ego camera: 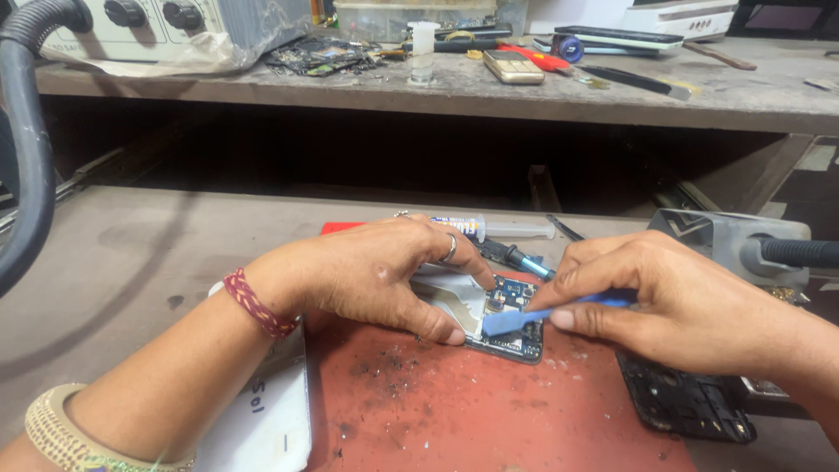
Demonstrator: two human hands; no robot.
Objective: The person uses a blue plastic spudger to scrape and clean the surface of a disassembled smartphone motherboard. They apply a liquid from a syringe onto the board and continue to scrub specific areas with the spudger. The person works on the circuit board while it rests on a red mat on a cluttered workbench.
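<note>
On a worn grey workbench [131, 253], seen from above: red work mat [454, 411] at centre, scorched and speckled with dark grit. Behind and higher, a cluttered shelf [489, 87] with a grey machine with knobs [149, 22], a small gold phone [513, 66], loose circuit scraps [319, 54] and flat tools. Thick black hose [26, 157] curving down the left edge. At right, a grey metal stand [725, 240] with a black handle.

Near the mat's upper right part, an opened phone [502, 319] lying flat, blue circuit board and silvery shielding exposed, its lower edge dark. Just right of it, partly under the right wrist, a separate black phone frame [682, 402]. At lower left, a white panel [262, 419] overlapping the mat's edge.

Left hand [367, 275] spread over the opened phone, fingers curled down and pressing, thumb tip and forefinger tip both touching it, pinning it to the mat; ring on one finger, braided red band at the wrist, gold bangle further up the forearm. Right hand [664, 297] closed in a pinch on a blue plastic pry tool [542, 315], its flat tip resting against the phone's board between the left thumb and forefinger.

Behind the hands, a clear syringe [498, 229] lying sideways, and a dark screwdriver [516, 258] with a blue tip.
</note>
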